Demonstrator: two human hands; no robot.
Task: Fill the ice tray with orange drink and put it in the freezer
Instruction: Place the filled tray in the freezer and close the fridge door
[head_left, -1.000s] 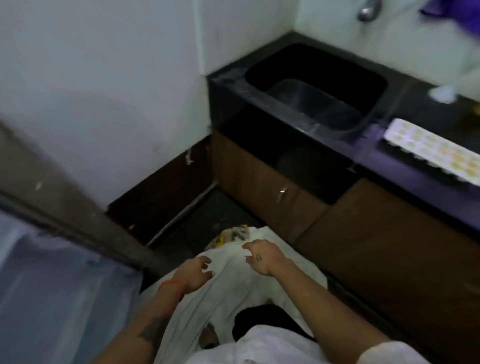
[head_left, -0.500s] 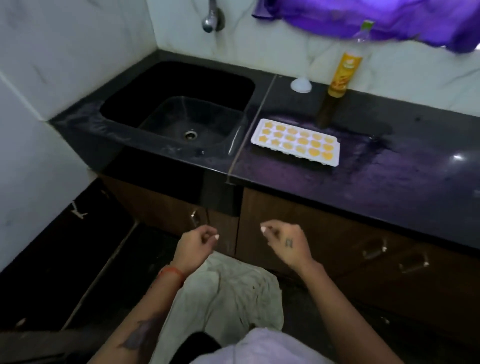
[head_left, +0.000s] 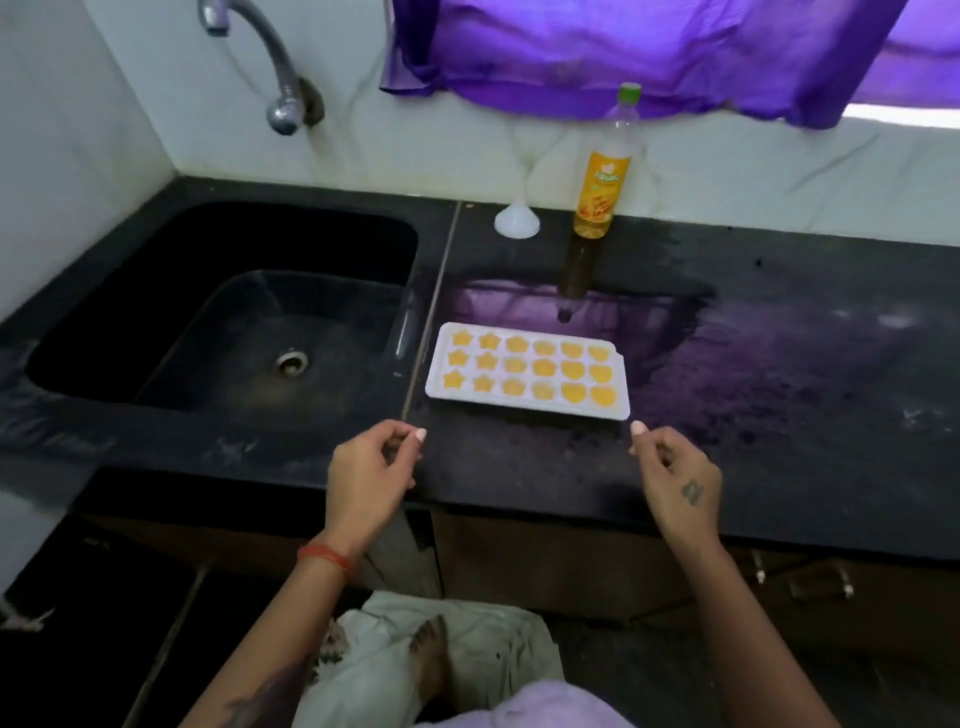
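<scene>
Tray (head_left: 527, 375) sits flat on the counter (head_left: 779, 415) just right of the sink (head_left: 223, 312), every pocket holding orange drink, so filling looks done and a level carry to the freezer is what remains. Both hands hover near its front corners, the left hand (head_left: 371, 475) at 7 o'clock of it and the right hand (head_left: 675, 478) at 5 o'clock, each grip loosely curled, holding nothing, likely to lift both ends evenly. The bottle (head_left: 602, 176) and funnel (head_left: 517, 221) stand back at 12 o'clock, out of the way.
</scene>
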